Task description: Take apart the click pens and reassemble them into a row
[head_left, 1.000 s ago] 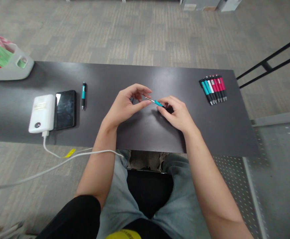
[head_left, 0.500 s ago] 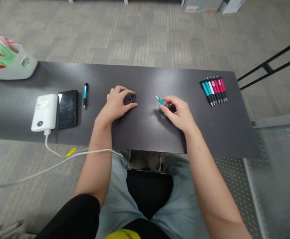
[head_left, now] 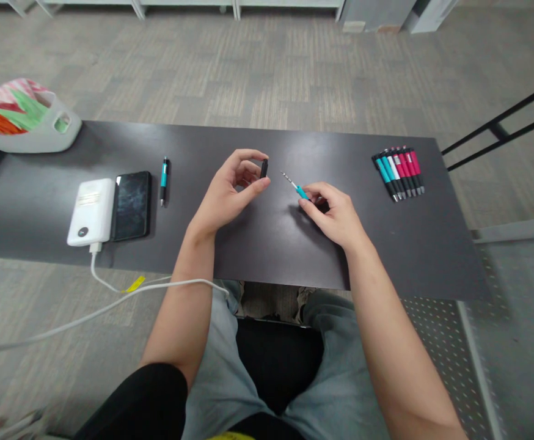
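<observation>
My left hand (head_left: 233, 188) is raised over the middle of the table. Its thumb and forefinger pinch a short black pen top (head_left: 264, 168), held upright. To its right, my right hand (head_left: 332, 211) grips a turquoise pen barrel (head_left: 302, 192) between thumb and fingers. A thin silvery inner piece sticks out of the barrel's upper end, tilted up and left toward the black top. The two parts are apart, with a small gap between them. The barrel's lower end is hidden in my right hand.
On the right lies a row of several turquoise, white and pink pens (head_left: 399, 174). To the left are one turquoise pen (head_left: 164, 181), a black phone (head_left: 131, 206) and a white power bank (head_left: 91, 212). Its white cable (head_left: 124, 297) crosses my left forearm. A white basket (head_left: 51, 134) stands at the far left.
My left hand has lifted the black pen top off the table and moved right, closer to the barrel. My right hand keeps its hold nearly unmoved. The view has shifted slightly.
</observation>
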A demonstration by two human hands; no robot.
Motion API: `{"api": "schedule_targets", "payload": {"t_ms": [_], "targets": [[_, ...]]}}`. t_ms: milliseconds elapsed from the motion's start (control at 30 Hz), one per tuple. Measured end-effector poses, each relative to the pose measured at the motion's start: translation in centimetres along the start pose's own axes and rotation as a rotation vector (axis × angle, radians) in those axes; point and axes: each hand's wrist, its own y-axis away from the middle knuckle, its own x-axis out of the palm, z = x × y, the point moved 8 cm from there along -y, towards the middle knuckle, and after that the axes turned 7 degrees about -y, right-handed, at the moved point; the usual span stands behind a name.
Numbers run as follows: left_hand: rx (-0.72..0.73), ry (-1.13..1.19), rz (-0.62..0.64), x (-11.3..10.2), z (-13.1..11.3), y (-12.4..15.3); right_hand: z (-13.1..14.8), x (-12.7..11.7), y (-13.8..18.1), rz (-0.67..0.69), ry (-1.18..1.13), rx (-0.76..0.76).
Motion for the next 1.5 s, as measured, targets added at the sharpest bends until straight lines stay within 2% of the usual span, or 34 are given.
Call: {"api": "schedule_targets", "payload": {"t_ms": [267,767,1000,1167,1500], "targets": [[-0.027,0.054,-0.161,-0.6,1.0,-0.5,0.6,0.2,0.0,0.032,0.001,-0.009],[-0.007,0.002,-0.148,0.0,0.7,-0.4,1.1,0.7,-0.1,0.073,-0.025,0.007],[0.008,0.035,-0.213,-0.4,0.9,-0.5,1.1,0.7,0.0,0.084,-0.019,0.023],[0.004,0.006,-0.208,-0.3,0.9,-0.4,0.9,0.7,0.1,0.083,-0.009,0.009],[0.035,0.175,-0.300,-0.7,0.5,-0.7,1.5,0.8,-0.1,0.072,-0.069,-0.074]]}}
